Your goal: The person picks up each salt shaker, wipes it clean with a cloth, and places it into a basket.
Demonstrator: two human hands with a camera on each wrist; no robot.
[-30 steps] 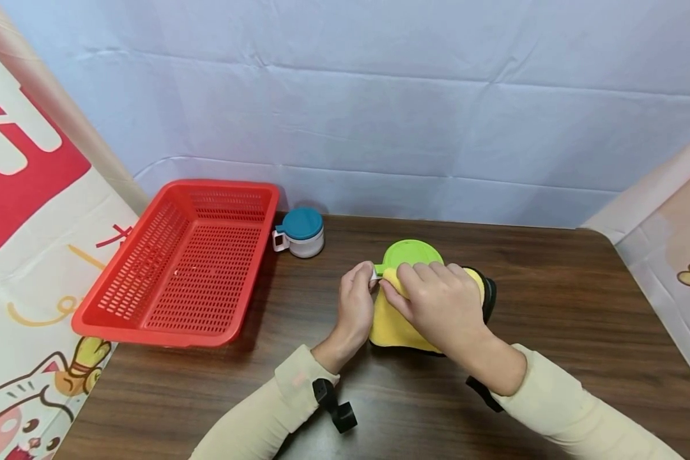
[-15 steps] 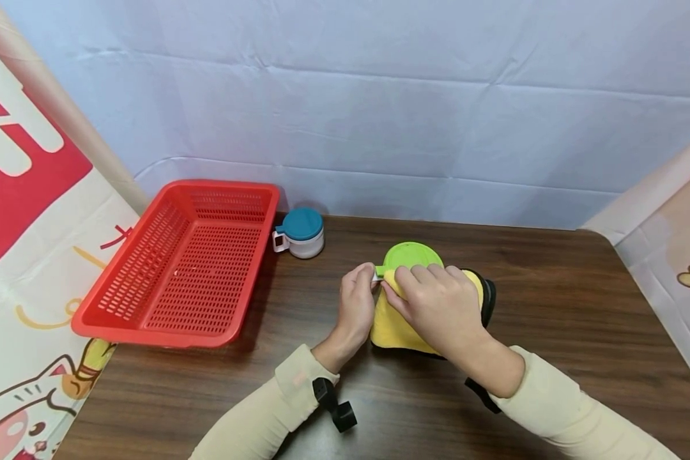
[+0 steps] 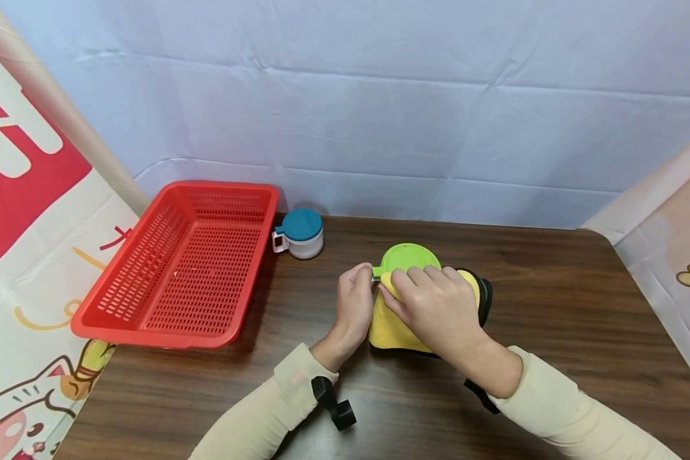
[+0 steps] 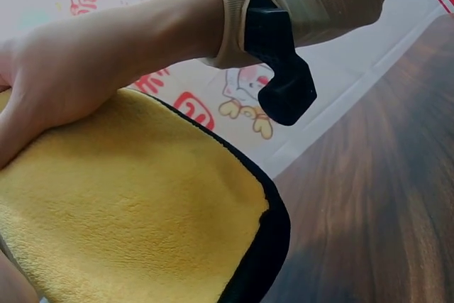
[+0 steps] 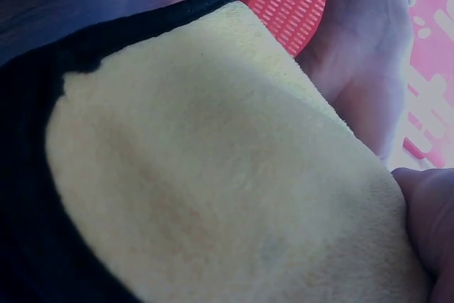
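In the head view, a small jar with a round green lid [image 3: 411, 255] stands right of the table's middle. My left hand [image 3: 353, 306] grips its handle at the left side, thumb on top. A yellow cloth with a black border [image 3: 395, 331] drapes over the near side of the jar, hiding its body. My right hand [image 3: 437, 303] holds the cloth against the jar, fingers curled over the fold just below the lid. The left wrist view shows the cloth [image 4: 135, 196] spread wide below my right hand [image 4: 57, 76]. In the right wrist view, the cloth [image 5: 213, 147] covers most of the frame.
A red perforated basket [image 3: 241, 306] stands at the left of the brown wooden table [image 3: 552, 306]. Between it and the hands, toward the back, sits a white jar with a blue lid [image 3: 302, 225]. A pale curtain [image 3: 379, 128] hangs along the back edge.
Both hands, the green-lidded jar and the cloth have shifted very slightly left. Both hands keep their grips. The basket and blue-lidded jar stay in place.
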